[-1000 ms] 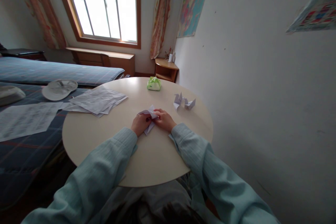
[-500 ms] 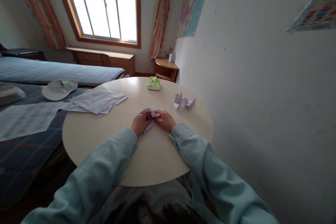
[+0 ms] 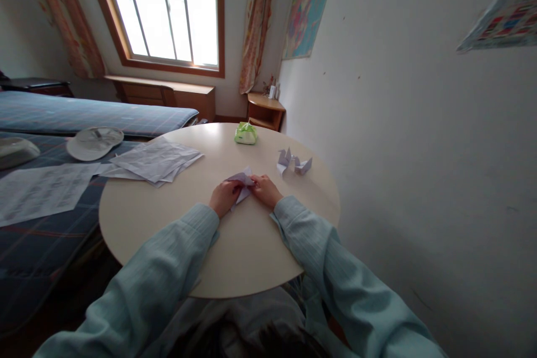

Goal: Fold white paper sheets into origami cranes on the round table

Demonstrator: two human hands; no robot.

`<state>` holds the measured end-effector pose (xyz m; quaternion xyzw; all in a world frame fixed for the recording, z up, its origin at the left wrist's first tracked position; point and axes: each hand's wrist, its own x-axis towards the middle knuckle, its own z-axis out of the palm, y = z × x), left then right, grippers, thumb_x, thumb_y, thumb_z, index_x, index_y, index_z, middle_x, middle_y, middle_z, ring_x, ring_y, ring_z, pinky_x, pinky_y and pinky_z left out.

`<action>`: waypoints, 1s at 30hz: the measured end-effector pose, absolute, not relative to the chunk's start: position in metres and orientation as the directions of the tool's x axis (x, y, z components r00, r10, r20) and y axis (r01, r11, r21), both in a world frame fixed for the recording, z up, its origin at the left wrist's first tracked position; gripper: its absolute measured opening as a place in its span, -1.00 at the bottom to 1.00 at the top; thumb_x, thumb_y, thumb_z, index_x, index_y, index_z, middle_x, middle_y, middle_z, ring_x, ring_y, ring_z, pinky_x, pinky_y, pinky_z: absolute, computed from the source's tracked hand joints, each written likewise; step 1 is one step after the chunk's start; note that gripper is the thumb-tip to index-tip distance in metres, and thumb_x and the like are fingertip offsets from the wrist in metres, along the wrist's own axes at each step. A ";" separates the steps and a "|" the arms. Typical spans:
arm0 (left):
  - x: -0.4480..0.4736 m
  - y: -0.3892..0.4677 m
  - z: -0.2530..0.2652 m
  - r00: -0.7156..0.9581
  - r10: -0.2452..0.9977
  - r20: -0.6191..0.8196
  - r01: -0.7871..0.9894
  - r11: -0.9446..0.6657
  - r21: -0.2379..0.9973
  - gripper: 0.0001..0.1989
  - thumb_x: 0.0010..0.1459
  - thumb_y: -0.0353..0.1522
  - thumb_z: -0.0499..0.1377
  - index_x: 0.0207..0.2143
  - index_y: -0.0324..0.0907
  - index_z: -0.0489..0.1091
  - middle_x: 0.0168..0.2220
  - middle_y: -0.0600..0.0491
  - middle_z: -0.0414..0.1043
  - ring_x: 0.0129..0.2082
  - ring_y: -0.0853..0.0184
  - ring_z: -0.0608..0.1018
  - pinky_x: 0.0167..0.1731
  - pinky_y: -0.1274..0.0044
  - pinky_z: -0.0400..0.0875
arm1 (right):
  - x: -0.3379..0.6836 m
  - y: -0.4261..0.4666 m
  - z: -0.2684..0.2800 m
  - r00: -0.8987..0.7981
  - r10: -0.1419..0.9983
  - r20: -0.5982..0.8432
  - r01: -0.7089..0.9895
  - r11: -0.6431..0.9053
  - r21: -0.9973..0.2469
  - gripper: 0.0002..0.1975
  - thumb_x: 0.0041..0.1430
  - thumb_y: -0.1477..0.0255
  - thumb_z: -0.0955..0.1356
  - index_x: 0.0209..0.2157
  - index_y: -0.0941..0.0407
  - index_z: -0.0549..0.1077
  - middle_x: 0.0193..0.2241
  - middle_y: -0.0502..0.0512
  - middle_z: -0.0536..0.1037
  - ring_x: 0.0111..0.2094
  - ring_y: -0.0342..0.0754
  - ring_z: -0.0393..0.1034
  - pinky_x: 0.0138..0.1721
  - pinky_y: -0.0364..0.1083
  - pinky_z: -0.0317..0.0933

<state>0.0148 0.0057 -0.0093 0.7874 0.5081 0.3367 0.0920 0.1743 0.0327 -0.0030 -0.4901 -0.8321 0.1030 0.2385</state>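
A white sheet of folded paper [image 3: 243,194] is between my hands, just above or on the round cream table [image 3: 159,224]. My left hand [image 3: 225,197] grips its left side, fingers curled around the fold. On the other side my right hand [image 3: 265,190] pinches the paper's right edge with thumb and fingertips. One pointed corner sticks up beyond the fingers, and another part slants down between the hands. Past my right hand stand two folded paper figures [image 3: 284,160] [image 3: 302,165], close together.
A green tissue pack [image 3: 245,133] sits near the table's far edge. Loose paper sheets [image 3: 155,159] overlap at the left, reaching toward the bed [image 3: 46,251]. A white cap [image 3: 94,143] lies on that bed. The wall [image 3: 411,179] runs close along the right.
The top flap of the paper, curved upward before, now lies flatter. My right fingers have shifted slightly along the paper's edge; my left hand stays nearly in place.
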 end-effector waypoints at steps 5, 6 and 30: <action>0.013 0.006 -0.009 0.260 0.873 0.412 0.734 -0.456 0.503 -0.77 -0.01 -0.49 0.02 -0.36 -0.18 0.44 -0.37 0.03 0.48 -0.38 0.36 0.47 -0.30 0.55 0.33 | 0.175 0.033 -0.005 -0.394 0.875 0.281 0.773 0.481 -0.414 -0.65 0.00 0.43 0.29 -0.10 0.08 0.36 -0.21 0.10 0.47 -0.11 -0.04 0.23 -0.10 -0.11 0.11; 0.013 0.006 -0.009 0.263 0.875 0.407 0.728 -0.457 0.511 -0.78 -0.01 -0.50 0.02 -0.38 -0.19 0.45 -0.39 0.03 0.48 -0.38 0.36 0.47 -0.31 0.56 0.33 | 0.175 0.033 -0.005 -0.396 0.875 0.278 0.774 0.481 -0.413 -0.65 0.01 0.43 0.29 -0.10 0.08 0.36 -0.20 0.10 0.46 -0.10 -0.04 0.23 -0.09 -0.10 0.11; 0.015 0.002 -0.001 0.287 0.889 0.356 0.713 -0.446 0.541 -0.73 -0.08 -0.57 0.01 -0.45 -0.17 0.46 -0.39 0.07 0.49 -0.35 0.39 0.47 -0.24 0.57 0.32 | 0.175 0.027 0.001 -0.373 0.851 0.370 0.695 0.521 -0.496 -0.77 -0.10 0.50 0.31 -0.29 0.14 0.40 -0.38 0.03 0.48 -0.33 -0.14 0.33 -0.27 -0.19 0.16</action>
